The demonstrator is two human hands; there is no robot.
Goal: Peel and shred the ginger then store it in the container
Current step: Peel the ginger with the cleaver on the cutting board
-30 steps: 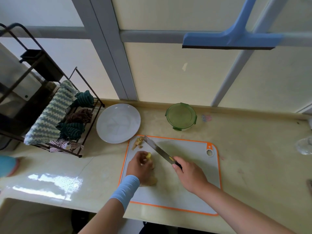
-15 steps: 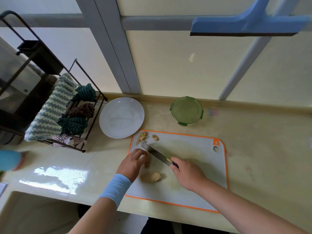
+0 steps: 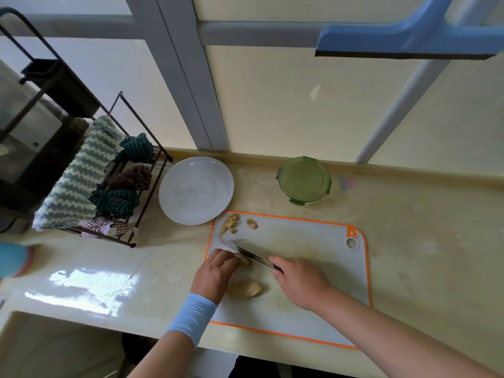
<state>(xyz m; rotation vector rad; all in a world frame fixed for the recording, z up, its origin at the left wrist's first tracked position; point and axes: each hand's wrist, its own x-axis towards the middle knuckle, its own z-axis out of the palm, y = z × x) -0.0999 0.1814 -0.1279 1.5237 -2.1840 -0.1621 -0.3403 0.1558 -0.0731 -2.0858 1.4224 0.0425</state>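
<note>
Pale bench (image 3: pixel 409 241) under window; cutting board (image 3: pixel 313 241) at near edge.

Change: small ginger piece (image 3: pixel 245 260), a second ago lifted in left hand (image 3: pixel 215 274), now set down on board's left part. Knife (image 3: pixel 245 251) blade lowered across it. One more scrap added to peel scraps (image 3: pixel 230 222) at board's far-left corner. Likely trimming done, slicing starting.

Pose: left grip pinching small piece, fingertips curled behind blade. Right hand (image 3: pixel 300 282) grip wrapped round knife handle, blade angled toward far left.

Larger ginger piece (image 3: pixel 245 290) lies free near left wrist. Container (image 3: pixel 304 180) lidded at far edge.
</note>
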